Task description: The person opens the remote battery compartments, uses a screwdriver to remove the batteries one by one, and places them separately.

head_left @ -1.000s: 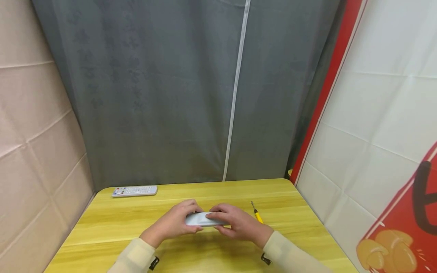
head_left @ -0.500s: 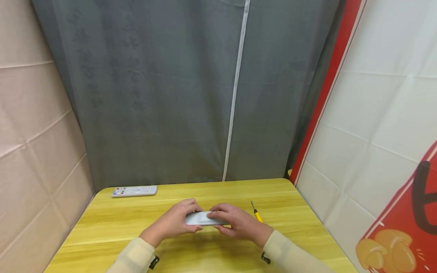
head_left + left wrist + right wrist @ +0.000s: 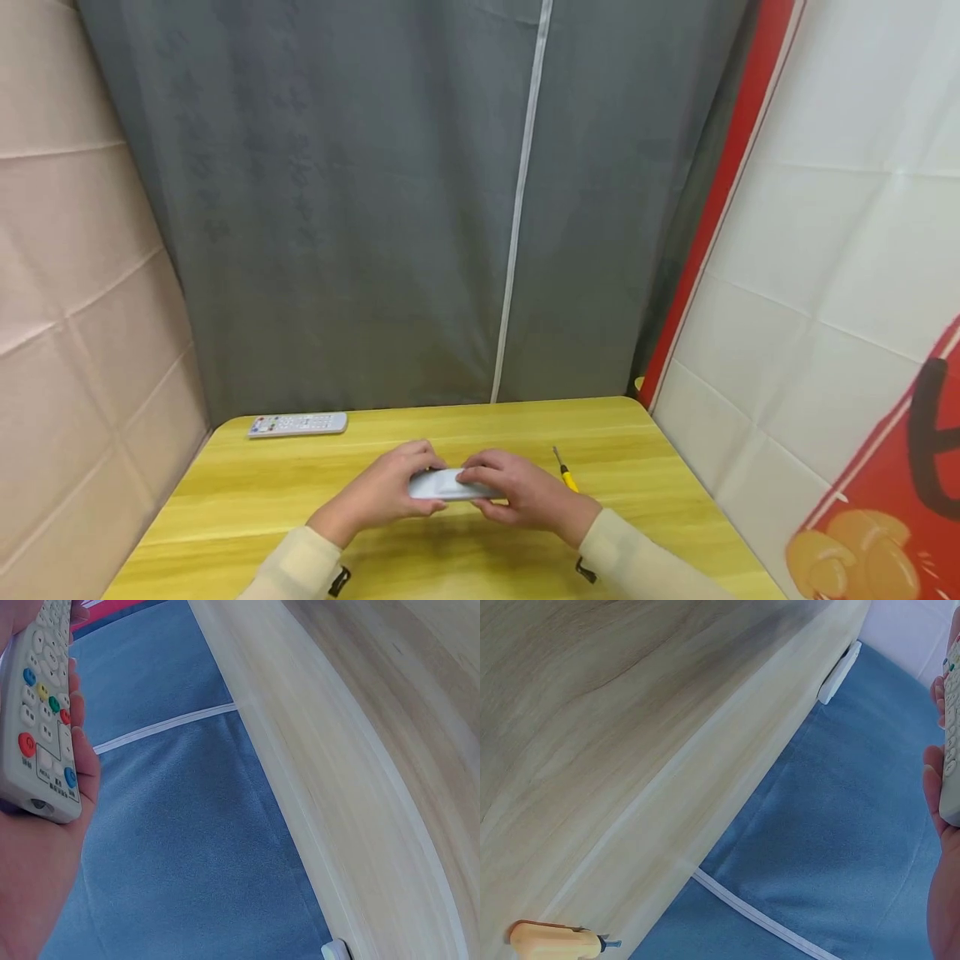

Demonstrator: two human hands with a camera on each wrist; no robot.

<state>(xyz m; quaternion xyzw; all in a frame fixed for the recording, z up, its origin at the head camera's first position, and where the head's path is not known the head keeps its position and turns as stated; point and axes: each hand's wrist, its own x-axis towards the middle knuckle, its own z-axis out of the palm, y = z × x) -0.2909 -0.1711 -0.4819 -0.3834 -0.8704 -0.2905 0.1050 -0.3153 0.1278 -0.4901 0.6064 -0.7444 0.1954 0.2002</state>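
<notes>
A pale grey remote control is held level over the table by both hands, its smooth side towards the head camera. My left hand grips its left end, thumb on the near edge and fingers on the far edge. At the other end my right hand holds it, one finger lying across the smooth face. The left wrist view shows the remote's keypad, with white and coloured buttons, facing that camera. Only a strip of the remote and part of the right hand enter the right wrist view.
Another remote lies buttons up at the table's far left corner. Right of the hands is a screwdriver with a yellow handle, its tip pointing away. A grey curtain hangs behind the wood-grain table.
The head view has tilted slightly, so everything sits a few pixels lower. Both hands keep the same grip on the remote control.
</notes>
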